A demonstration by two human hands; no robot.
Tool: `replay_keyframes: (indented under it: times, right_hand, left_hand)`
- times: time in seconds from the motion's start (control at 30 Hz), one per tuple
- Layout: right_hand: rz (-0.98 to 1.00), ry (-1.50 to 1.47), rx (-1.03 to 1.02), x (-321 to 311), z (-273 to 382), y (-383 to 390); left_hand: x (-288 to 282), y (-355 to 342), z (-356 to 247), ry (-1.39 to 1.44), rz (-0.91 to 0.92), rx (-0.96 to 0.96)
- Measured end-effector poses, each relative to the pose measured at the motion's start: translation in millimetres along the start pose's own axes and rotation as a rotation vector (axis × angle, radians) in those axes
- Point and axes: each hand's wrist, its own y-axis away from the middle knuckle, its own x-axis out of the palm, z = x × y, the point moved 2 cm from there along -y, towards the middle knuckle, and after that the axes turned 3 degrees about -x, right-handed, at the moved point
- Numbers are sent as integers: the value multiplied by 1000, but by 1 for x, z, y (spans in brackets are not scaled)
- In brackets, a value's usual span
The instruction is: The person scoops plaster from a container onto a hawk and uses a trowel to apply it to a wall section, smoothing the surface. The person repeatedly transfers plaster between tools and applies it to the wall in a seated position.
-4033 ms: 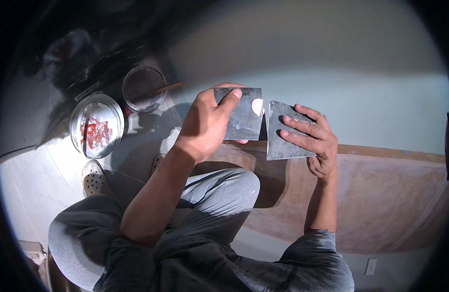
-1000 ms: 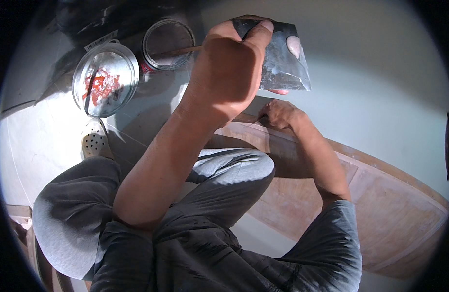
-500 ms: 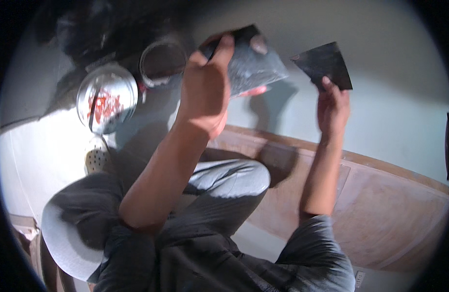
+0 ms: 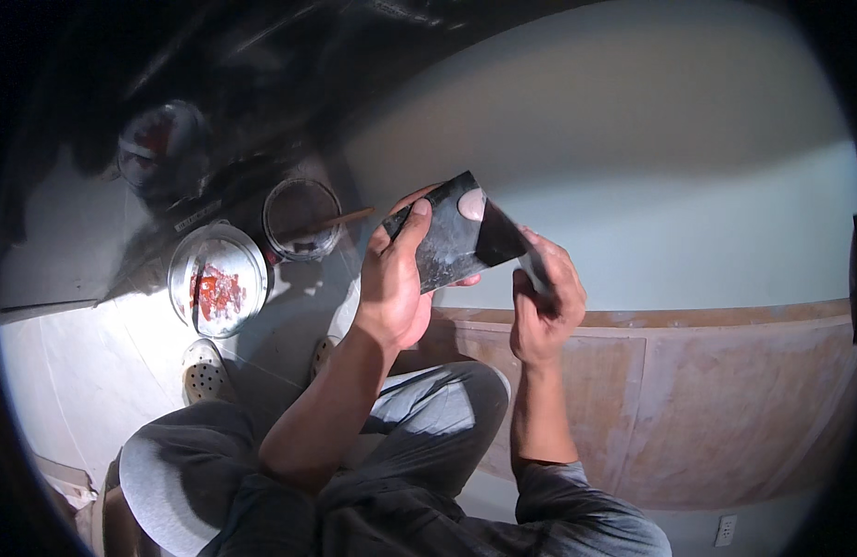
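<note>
My left hand (image 4: 391, 292) is closed around a dark, flat putty spreader (image 4: 438, 249), its thumb on top and its fingers underneath. A pale pink blob of paste (image 4: 471, 204) sits near the spreader's upper right corner. Between the thumb and fingers of my right hand (image 4: 554, 311) is a second dark, thin spreader (image 4: 501, 239), tilted. Its edge meets or overlaps the right side of the first one; whether they press together I cannot tell. The hand partly hides this second spreader.
Left of my hands stands a round tin (image 4: 220, 330) with red-orange residue. Beside it is a dark-topped can (image 4: 301, 251) with a wooden stick (image 4: 340, 221) across it. A pale wall (image 4: 670, 232) rises ahead, above a pinkish-brown panel (image 4: 726, 399). An outlet (image 4: 726, 530) is at lower right.
My right hand has swung left and down, bringing its spreader against or over the one in my left hand. The left hand sits lower in view, and the pink blob stays on its spreader.
</note>
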Motion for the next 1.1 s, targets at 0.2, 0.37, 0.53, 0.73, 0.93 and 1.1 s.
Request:
replay_keyframes:
  times: [0.2,0.37,0.53,0.73,0.93,1.1]
  right_hand:
    - [201,213,-152,-30,-5,10]
    - [307,353,-171,-48,-13,18]
    - [495,685,33,-65,-40,5]
    - [443,208,132,-95,-27,-32]
    - [823,389,-75,-77,3,-68]
    - [879,431,-57,-75,-1,-68]
  left_hand:
    - [8,4,0,-68,41,-77]
    - [21,9,8,-120,13,-153]
    - [24,13,16,-99,-4,-229]
    - [6,5,-2,-321,176,-205]
    - [6,10,-25,-508,184,-286]
    - [-5,3,-18,-544,217,-312]
